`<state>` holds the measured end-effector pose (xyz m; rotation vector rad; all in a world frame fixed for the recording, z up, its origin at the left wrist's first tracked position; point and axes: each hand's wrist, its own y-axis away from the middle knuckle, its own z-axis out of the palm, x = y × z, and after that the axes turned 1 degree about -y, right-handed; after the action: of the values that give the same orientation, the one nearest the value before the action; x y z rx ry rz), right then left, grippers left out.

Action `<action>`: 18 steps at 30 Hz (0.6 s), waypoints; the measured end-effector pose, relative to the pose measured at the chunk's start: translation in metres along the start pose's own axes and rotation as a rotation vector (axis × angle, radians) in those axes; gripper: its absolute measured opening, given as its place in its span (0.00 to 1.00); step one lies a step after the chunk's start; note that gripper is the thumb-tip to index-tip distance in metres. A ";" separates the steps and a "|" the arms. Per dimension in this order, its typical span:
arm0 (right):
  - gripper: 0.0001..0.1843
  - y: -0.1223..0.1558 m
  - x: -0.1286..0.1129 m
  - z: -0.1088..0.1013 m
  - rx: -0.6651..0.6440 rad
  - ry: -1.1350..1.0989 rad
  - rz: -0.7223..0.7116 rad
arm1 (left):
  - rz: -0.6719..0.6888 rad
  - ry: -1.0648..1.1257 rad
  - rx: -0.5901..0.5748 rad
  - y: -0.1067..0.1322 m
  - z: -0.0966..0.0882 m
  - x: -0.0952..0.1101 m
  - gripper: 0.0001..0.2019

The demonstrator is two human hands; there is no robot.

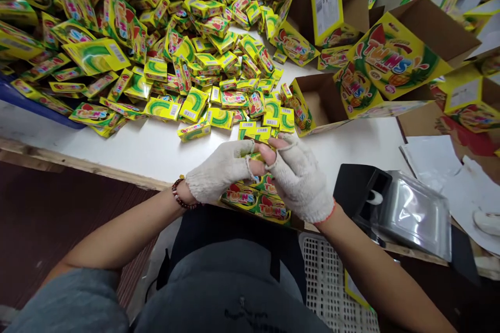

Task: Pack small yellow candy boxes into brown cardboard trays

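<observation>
My left hand (222,169) and my right hand (299,177), both in white fingerless knit gloves, meet at the white table's near edge. Their fingers are closed together around a stack of small yellow-green "Twins" packets (255,200), which shows beneath and between the palms. Just beyond my fingertips lie more small packets (253,130), barcode side up. A large heap of the same packets (175,52) covers the far left of the table.
Open brown cartons with yellow "Twins" print (394,57) stand at the right; one small open carton (312,104) lies just beyond my right hand. A black tape dispenser (361,192) and clear plastic sheet (417,213) sit near right. A white lattice crate (332,281) is below the table.
</observation>
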<state>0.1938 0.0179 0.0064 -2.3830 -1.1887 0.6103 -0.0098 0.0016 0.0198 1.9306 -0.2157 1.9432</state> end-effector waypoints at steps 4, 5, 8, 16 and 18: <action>0.26 -0.014 0.025 -0.009 -0.168 -0.238 0.245 | 0.060 -0.099 0.090 -0.014 -0.003 -0.002 0.23; 0.24 -0.013 0.030 -0.008 -0.225 -0.309 0.365 | 0.125 -0.222 0.187 -0.016 -0.006 -0.004 0.23; 0.17 -0.007 0.037 0.006 -0.444 -0.462 0.739 | 0.264 -0.621 0.401 -0.021 -0.016 -0.017 0.21; 0.19 0.010 0.018 0.031 -0.684 -0.103 0.530 | -0.047 -0.564 0.324 -0.005 -0.018 -0.073 0.26; 0.16 0.010 0.018 0.031 -0.796 -0.002 0.445 | -0.124 -0.425 0.207 0.002 -0.015 -0.073 0.21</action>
<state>0.1928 0.0319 -0.0283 -3.3686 -1.0198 0.2779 -0.0262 -0.0067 -0.0529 2.4174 -0.0073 1.5091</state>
